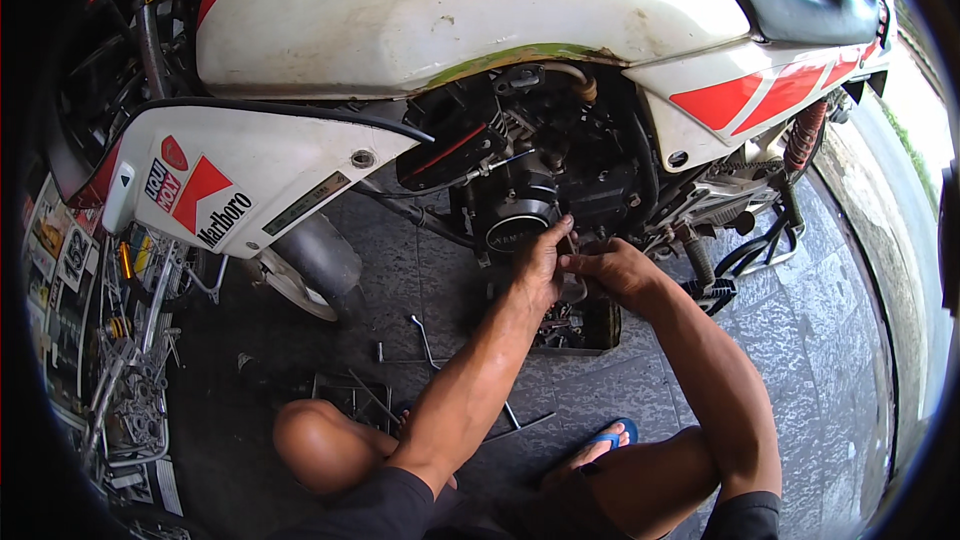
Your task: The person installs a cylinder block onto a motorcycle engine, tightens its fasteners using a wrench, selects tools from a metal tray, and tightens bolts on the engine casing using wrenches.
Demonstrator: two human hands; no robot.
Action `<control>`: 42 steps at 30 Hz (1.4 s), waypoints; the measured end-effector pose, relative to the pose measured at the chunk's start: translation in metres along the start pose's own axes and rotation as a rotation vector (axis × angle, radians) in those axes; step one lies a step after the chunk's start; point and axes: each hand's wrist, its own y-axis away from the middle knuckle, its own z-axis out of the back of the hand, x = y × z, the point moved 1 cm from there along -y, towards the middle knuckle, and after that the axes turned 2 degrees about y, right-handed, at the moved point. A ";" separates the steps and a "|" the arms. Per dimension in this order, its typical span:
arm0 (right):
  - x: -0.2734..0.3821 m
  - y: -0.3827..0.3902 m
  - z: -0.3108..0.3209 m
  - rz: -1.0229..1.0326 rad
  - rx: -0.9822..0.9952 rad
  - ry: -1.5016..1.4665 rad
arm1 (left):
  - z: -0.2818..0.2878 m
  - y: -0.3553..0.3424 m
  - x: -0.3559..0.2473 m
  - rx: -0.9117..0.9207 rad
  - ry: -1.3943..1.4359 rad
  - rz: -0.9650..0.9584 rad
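Note:
Both hands meet just in front of the lower engine [540,190] of a white and red motorcycle [480,0]. My left hand [540,265] is closed beside the round black engine cover [515,232], its index finger pointing up along the engine. My right hand [622,270] is closed too, thumb and fingers pinched against the left fingertips. Something small and greyish shows between the hands, but its kind is too unclear to tell. Below them lies a dark tray [590,350] with loose metal parts in it.
Several hand tools lie on the dark tiled floor [800,360], among them a wrench [425,340]. Metal parts [130,400] crowd the left side. A front wheel [325,260] and footpeg [708,290] flank the work area. The seat [810,0] is at upper right.

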 end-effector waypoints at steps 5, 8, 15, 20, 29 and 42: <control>-0.029 -0.014 0.025 0.059 0.049 -0.034 | -0.013 0.016 -0.003 0.057 0.104 0.085; -0.021 -0.012 0.017 0.085 0.075 -0.063 | -0.017 0.025 -0.007 0.068 0.130 0.086; 0.002 0.003 -0.003 -0.011 0.025 -0.131 | -0.003 0.004 -0.004 0.036 0.031 0.035; -0.013 -0.010 0.012 0.166 0.075 0.059 | -0.011 0.020 -0.006 0.097 0.177 0.059; -0.010 -0.008 0.006 -0.059 0.060 -0.212 | -0.001 0.001 0.005 0.035 0.225 0.045; 0.000 -0.001 -0.002 -0.121 0.013 -0.382 | -0.009 0.010 0.005 0.098 0.235 0.033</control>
